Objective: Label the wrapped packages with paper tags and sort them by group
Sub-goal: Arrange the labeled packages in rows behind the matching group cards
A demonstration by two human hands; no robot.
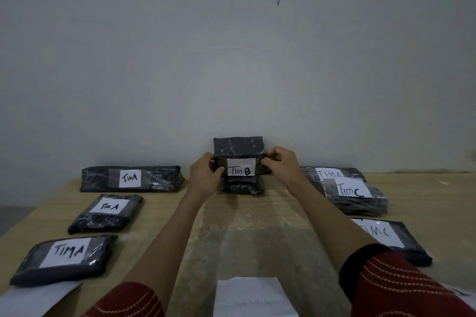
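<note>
We face a grey wall behind a wooden worktop. The three Tim A packages, dark and wrapped, lie in a line down the left side: far, middle, near. The three Tim C packages lie on the right, two overlapping at the far end and one nearer, partly hidden by our right forearm. Two white sheets lie at the near edge, one centre, one left. At the far middle, by the wall, we hold the Tim B package over a lower package; we cannot tell whether the two touch. Our left grip curls round its left end, thumb on the front. Our right grip pinches its right end. Its white tag faces us between them.
</note>
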